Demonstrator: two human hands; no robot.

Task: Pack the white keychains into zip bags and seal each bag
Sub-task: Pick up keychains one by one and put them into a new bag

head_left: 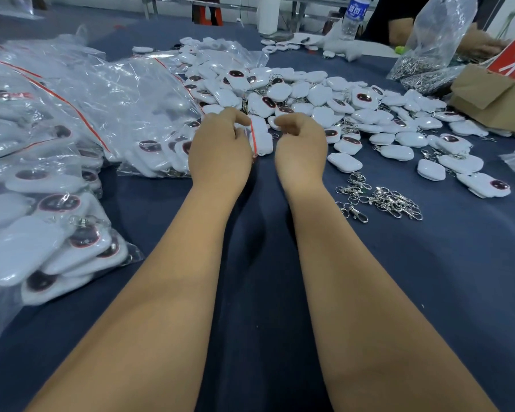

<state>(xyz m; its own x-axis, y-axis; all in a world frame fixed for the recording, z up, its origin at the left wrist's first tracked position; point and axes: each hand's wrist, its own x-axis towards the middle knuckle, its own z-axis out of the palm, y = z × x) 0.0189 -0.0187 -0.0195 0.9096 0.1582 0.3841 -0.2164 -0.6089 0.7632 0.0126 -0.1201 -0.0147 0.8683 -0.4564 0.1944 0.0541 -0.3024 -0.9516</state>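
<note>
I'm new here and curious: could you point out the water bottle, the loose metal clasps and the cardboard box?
water bottle (353,17): head view, on its label.
loose metal clasps (390,200): head view, middle of the pile.
cardboard box (494,96): head view, on its flap.

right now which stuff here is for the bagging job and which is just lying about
For the job: small clear red-strip zip bag gripped by left hand and right hand; loose white plastic keychains; filled clear bags.

Lying about: silver metal clasps; clear plastic water bottle; brown cardboard box.

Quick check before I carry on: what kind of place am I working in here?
Probably a small workshop's packing table: a heap of loose white keychains, filled zip bags stacked at the left, a pile of spare metal clasps, and another worker across the table.
</note>
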